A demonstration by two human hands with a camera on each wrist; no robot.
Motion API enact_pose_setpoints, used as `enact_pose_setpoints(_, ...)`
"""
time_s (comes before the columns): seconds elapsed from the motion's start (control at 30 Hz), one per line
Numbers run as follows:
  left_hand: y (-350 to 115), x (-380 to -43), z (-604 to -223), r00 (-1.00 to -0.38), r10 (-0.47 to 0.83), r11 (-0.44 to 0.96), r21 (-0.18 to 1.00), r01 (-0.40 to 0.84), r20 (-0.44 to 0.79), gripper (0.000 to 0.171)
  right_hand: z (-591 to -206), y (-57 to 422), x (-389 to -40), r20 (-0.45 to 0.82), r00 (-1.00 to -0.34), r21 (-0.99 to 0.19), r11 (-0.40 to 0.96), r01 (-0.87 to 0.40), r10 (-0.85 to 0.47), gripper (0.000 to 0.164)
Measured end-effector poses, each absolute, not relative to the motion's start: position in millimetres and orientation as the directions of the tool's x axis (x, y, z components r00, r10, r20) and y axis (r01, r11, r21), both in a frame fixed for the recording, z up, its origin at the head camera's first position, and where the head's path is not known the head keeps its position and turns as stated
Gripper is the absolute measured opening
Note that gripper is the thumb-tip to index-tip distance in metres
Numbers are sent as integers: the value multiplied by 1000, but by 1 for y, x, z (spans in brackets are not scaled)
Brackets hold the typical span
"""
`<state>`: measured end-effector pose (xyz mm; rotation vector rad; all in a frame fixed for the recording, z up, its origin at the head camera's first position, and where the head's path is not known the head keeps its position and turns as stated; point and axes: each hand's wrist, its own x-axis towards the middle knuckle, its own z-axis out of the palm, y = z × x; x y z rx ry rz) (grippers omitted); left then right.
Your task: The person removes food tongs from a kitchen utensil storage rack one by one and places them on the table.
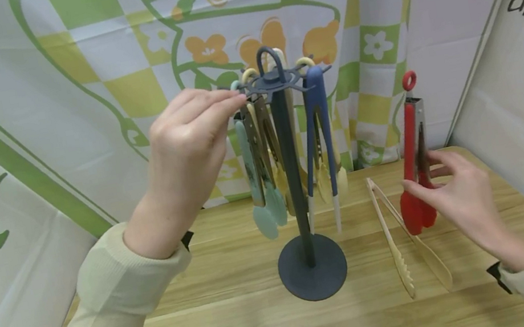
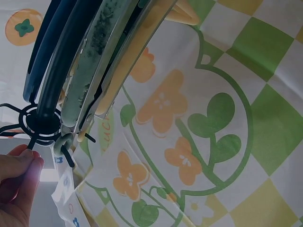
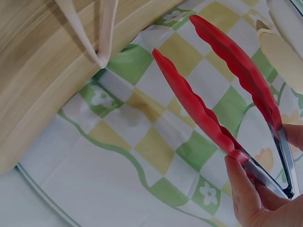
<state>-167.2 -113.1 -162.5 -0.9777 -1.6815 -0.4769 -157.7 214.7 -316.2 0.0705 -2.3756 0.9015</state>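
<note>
- The left hand (image 1: 189,135) pinches one of the hooks at the top of the dark rack (image 1: 291,170); the left wrist view shows thumb and fingertips closed together on that hook.
- The right hand (image 1: 465,199) holds the red tongs (image 1: 410,144), thumb on one side and fingers on the other.
- The red tongs are to the right of the rack, roughly upright, their ring uppermost and red heads below. In the right wrist view their two arms are spread apart.
- The rack stands upright on the wooden tabletop (image 1: 212,299), on a round, flat base (image 1: 315,282).
- Pale green tongs (image 1: 250,159) hang on its left side, near the left hand.
- Blue tongs (image 1: 318,99) with white tips hang on its right side.
- More tongs hang behind the post, partly hidden.
- Beige tongs (image 1: 390,234) lie spread on the tabletop, between the rack base and the right hand.
- A patterned curtain (image 1: 126,99) hangs behind.
</note>
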Motion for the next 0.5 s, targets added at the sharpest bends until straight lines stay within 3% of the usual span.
enact_pose_setpoints(0.5, -113, -168, -163, -81, 360, 582, -156, 798, 930, 21, -325, 237, -163, 469, -875, -558, 809, -185, 123, 42)
